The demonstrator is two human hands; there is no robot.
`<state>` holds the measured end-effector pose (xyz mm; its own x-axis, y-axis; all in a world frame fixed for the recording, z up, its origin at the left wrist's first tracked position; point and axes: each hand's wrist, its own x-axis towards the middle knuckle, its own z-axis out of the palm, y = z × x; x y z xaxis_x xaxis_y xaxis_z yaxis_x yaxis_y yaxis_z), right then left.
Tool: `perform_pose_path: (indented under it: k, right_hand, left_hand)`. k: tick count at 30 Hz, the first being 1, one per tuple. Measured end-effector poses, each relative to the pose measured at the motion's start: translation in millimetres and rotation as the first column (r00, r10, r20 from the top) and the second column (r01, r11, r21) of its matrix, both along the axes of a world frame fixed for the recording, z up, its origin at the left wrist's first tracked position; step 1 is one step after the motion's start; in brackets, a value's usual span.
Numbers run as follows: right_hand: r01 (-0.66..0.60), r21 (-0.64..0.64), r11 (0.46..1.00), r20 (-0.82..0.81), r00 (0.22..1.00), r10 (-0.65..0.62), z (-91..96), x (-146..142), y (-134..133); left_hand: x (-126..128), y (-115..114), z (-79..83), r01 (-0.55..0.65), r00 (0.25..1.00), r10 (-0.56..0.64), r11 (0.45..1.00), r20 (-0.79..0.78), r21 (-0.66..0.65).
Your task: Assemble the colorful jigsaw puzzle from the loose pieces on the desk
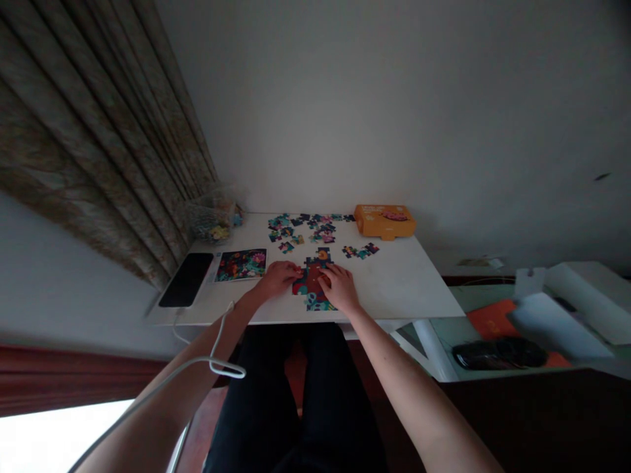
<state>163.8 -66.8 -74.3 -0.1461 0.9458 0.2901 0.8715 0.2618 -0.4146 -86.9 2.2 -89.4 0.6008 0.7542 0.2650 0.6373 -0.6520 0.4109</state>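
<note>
- Left hand (279,279): palm down at the left edge of the part-built jigsaw puzzle (311,279), fingers close together and reaching right, fingertips (298,269) on its upper left pieces; no clear grip, and any held piece too small to make out.
- Right hand (340,289): palm down on the puzzle's right side, fingers only narrowly apart and angled up and to the left; a hold on any piece impossible to tell from this view.
- Part-built jigsaw puzzle: just below the middle of the frame, between both hands, near the close edge of the white table (409,289); dark red centre, blue-green pieces at the ends, ragged outline.
- Loose jigsaw pieces (300,226): a scattered band above the puzzle, along the table's far edge.
- Small joined row of pieces (361,250): right of the puzzle, well apart from the right hand.
- Floral picture card (240,265): flat on the table, just beyond and left of the left hand.
- Black smartphone (186,280): at the table's left end, just beside the card.
- Orange box (384,221): far edge, upper right of the puzzle, a picture on its top.
- Clear plastic bag (211,220): far left corner of the table, colourful contents inside.
- White cable (227,348): looped across the left forearm.
- Dark trousers (296,394): lower middle of the frame, below the table.
</note>
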Motion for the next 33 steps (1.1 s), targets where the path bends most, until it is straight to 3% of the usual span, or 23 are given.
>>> perform_pose_path:
  k: [4, 12, 16, 19, 22, 24, 29, 31, 33]
  right_hand:
    - [0.001, -0.013, 1.0, -0.006, 1.0, -0.002, 0.5, -0.4, 0.0]
    - [0.004, -0.008, 1.0, 0.003, 1.0, -0.004, 0.6, 0.1, 0.4]
    - [0.001, 0.003, 1.0, -0.029, 1.0, -0.001, -6.9, -0.9, 1.5]
    - [0.01, 0.056, 0.998, -0.16, 0.987, 0.0, -18.1, 3.3, 8.2]
    - [0.126, 0.129, 0.984, -0.342, 0.937, -0.076, -26.2, 24.3, 24.2]
    - [0.249, 0.136, 0.959, -0.366, 0.912, -0.185, -25.5, 49.3, 38.9]
    - [0.541, -0.038, 0.84, -0.095, 0.835, -0.542, -8.0, 116.2, 75.0]
    - [0.58, -0.118, 0.806, 0.026, 0.813, -0.582, -3.2, 132.5, 86.4]
    - [0.562, -0.172, 0.809, 0.101, 0.827, -0.553, -2.3, 142.4, 96.2]
  left_hand:
    - [0.8, -10.8, 4.1, -0.027, 0.998, 0.029, 0.999, -0.053, 0.036]
    - [20.8, -61.8, 15.0, 0.061, 0.979, -0.042, 0.994, -0.198, 0.094]
    - [23.7, -67.6, 12.7, 0.034, 0.974, -0.016, 0.997, -0.228, 0.075]
    - [24.1, -67.6, 13.0, 0.027, 0.972, -0.011, 0.997, -0.236, 0.067]
    - [25.1, -68.3, 15.1, 0.018, 0.972, -0.002, 0.998, -0.235, 0.065]
    - [25.8, -68.6, 15.9, 0.005, 0.974, 0.011, 0.998, -0.226, 0.069]
    - [26.4, -67.1, 14.1, -0.006, 0.98, 0.018, 0.998, -0.198, 0.064]
    - [26.2, -66.3, 13.1, -0.013, 0.984, 0.024, 0.998, -0.179, 0.059]
    - [26.0, -65.8, 12.8, -0.016, 0.986, 0.025, 0.998, -0.163, 0.054]
